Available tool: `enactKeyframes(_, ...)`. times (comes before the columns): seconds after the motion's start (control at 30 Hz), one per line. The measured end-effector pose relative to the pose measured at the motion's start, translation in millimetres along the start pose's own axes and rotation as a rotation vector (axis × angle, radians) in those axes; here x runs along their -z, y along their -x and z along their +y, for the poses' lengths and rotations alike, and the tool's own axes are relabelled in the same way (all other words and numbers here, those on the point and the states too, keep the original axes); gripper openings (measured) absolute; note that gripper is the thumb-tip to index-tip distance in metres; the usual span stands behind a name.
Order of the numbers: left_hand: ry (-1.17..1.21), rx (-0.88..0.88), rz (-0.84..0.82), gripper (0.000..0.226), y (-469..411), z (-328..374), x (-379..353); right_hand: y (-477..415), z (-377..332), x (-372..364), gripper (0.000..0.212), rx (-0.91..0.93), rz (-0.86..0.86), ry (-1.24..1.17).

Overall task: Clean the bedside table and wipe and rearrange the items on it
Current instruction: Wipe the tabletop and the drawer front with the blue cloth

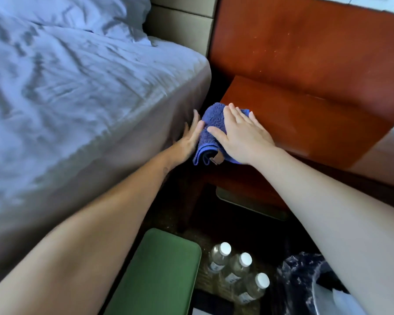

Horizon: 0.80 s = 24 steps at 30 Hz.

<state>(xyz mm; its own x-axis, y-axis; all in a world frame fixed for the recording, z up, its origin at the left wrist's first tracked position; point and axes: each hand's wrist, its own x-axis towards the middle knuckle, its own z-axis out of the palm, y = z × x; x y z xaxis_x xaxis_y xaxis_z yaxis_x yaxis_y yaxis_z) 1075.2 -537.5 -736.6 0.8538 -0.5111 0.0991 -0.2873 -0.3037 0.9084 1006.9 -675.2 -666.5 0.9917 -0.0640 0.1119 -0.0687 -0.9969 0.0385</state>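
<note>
At the near-left corner of the desk, my right grip lies flat, fingers apart, pressing the blue cloth. My left grip, also spread, touches the bed. I'm mid-wipe, and next I'd sweep firmly rightward.

Two hands show, the left hand and the right hand, with one cloth, one table, one bed, one pillow, three bottles, one green pad and one bag.
</note>
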Motion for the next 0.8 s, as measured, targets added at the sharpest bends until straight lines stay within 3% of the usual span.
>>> enactKeyframes(0.07,-0.198,-0.225,0.069,0.097,1,-6,7,11,7,-3,0.083,0.006,0.035,0.052)
enactKeyframes(0.13,-0.557,-0.387,0.159,0.111,3,-5,15,20,12,-6,0.084,-0.005,0.072,0.103)
enactKeyframes(0.2,-0.946,-0.505,0.262,0.111,10,6,22,25,14,-8,0.086,-0.026,0.108,0.130)
enactKeyframes(0.27,-1.133,-0.619,0.258,0.108,14,19,25,27,13,-9,0.087,-0.038,0.132,0.126)
enactKeyframes(0.33,-1.123,-0.648,0.123,0.102,11,28,27,27,12,-8,0.087,-0.038,0.134,0.119)
enactKeyframes(0.4,-1.023,-0.547,0.006,0.095,7,37,26,28,13,-5,0.087,-0.027,0.113,0.104)
enactKeyframes(0.47,-1.032,-0.493,0.010,0.093,8,42,25,30,16,-3,0.087,-0.014,0.094,0.090)
enactKeyframes(0.8,-1.110,-0.573,0.020,0.091,12,75,-36,84,64,9,0.080,-0.071,0.086,0.049)
